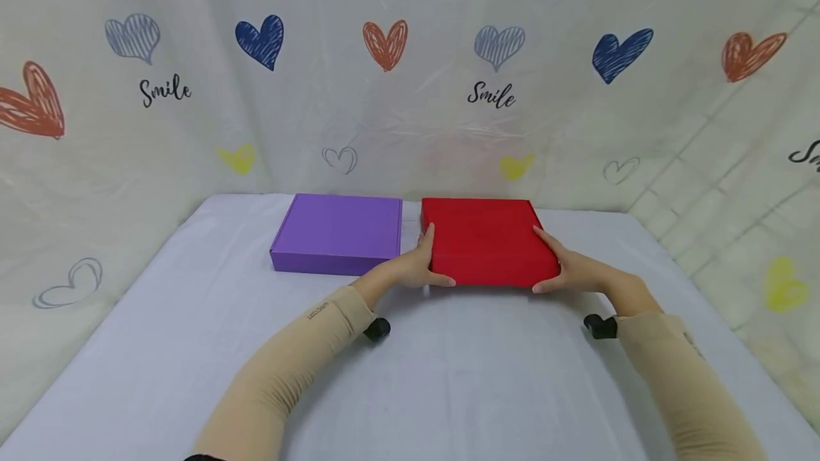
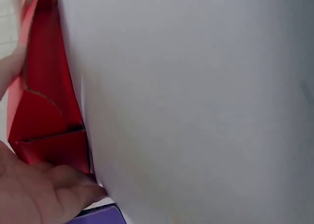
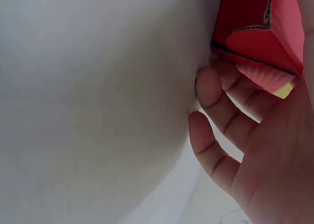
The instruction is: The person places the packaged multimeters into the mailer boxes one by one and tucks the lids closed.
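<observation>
A flat red cardboard box (image 1: 485,237) lies on the white cloth at the back, its near edge looking slightly raised. My left hand (image 1: 415,266) grips its left side, thumb at the front edge and fingers along the side. On the opposite side my right hand (image 1: 576,269) holds the right corner, thumb likewise in front. Cut cardboard edges of the red box (image 2: 49,94) show up close in the left wrist view. In the right wrist view, fingertips (image 3: 209,87) lie by the box's lower edge, close to the cloth.
A purple box (image 1: 342,228) lies closed just left of the red one, close to my left hand. White cloth (image 1: 461,375) covers the table. Behind stands a pale curtain (image 1: 435,112) printed with hearts and "Smile". Small black devices (image 1: 601,326) sit at both wrists.
</observation>
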